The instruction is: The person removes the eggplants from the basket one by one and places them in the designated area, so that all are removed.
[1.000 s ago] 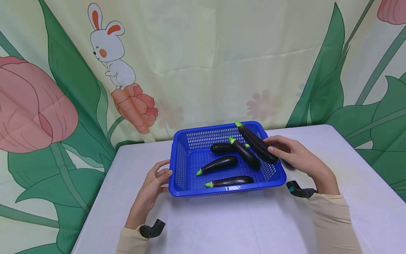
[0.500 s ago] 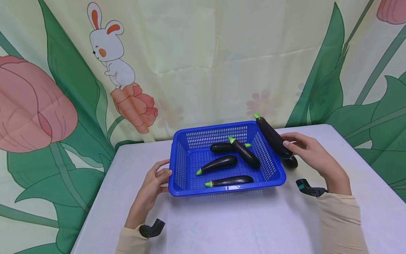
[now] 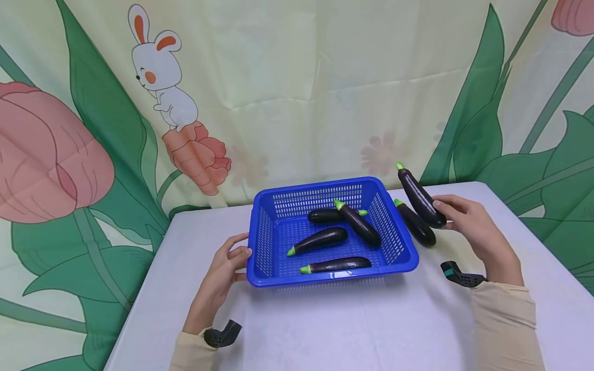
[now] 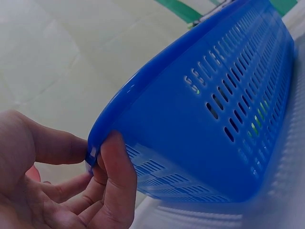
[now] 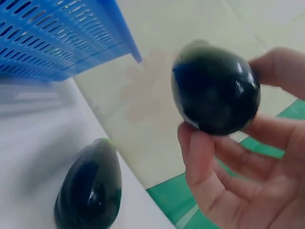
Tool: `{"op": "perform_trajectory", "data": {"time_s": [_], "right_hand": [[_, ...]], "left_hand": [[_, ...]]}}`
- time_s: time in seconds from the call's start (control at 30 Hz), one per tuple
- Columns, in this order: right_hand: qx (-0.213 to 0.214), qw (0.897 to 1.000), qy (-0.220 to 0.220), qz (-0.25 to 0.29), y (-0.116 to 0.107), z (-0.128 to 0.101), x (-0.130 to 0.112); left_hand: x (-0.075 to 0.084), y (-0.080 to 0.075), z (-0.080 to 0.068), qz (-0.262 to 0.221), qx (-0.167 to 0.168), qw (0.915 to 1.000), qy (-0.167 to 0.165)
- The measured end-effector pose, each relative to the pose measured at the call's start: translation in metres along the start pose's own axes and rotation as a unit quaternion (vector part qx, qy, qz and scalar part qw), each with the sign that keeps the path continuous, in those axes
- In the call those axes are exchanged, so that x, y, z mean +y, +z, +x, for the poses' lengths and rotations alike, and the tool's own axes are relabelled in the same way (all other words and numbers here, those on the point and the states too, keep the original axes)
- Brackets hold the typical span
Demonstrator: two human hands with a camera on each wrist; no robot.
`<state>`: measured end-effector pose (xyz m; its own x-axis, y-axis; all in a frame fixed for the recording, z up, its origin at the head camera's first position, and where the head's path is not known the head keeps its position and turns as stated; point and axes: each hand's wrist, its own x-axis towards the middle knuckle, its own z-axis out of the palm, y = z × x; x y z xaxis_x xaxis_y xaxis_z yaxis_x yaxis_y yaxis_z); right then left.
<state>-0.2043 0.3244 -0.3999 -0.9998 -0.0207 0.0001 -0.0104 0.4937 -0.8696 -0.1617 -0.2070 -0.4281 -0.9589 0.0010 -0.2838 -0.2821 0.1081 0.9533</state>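
Observation:
A blue slotted basket (image 3: 263, 242) stands on the white table (image 3: 325, 324) and holds several dark eggplants (image 3: 320, 240) with green stems. My right hand (image 3: 466, 221) grips the round end of one eggplant (image 3: 419, 198) (image 5: 215, 90) in the air, right of the basket, stem tilted up and away. Below it another eggplant (image 3: 415, 223) (image 5: 90, 191) lies on the table beside the basket's right wall. My left hand (image 3: 227, 263) (image 4: 90, 181) pinches the basket's left rim (image 4: 143, 95), thumb on the outer wall.
A printed curtain (image 3: 297, 93) with a rabbit and tulips hangs just behind the table's far edge. The table's left edge (image 3: 144, 288) and right edge (image 3: 533, 232) slope away toward the back corners. Black wrist mounts (image 3: 459, 275) sit by both sleeves.
My right hand has carried the eggplant from above the basket's right side out over its rim to the right. The second eggplant on the table has come into view. My left hand has stayed put.

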Motion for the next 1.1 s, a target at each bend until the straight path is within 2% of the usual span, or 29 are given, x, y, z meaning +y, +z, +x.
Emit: {"op": "perform_trajectory", "data": {"time_s": [0.37, 0.73, 1.1], "right_hand": [[0.038, 0.996, 0.061, 0.058, -0.002, 0.003, 0.017], [0.070, 0.992, 0.097, 0.047, -0.001, 0.007, 0.038], [0.106, 0.982, 0.131, 0.082, -0.006, 0.007, 0.055]], "left_hand": [[0.001, 0.000, -0.002, -0.004, -0.003, 1.0000, 0.001], [0.002, 0.000, -0.004, -0.003, -0.009, 0.9999, 0.009], [0.000, 0.000, -0.002, -0.005, -0.005, 0.9999, 0.008]]}}
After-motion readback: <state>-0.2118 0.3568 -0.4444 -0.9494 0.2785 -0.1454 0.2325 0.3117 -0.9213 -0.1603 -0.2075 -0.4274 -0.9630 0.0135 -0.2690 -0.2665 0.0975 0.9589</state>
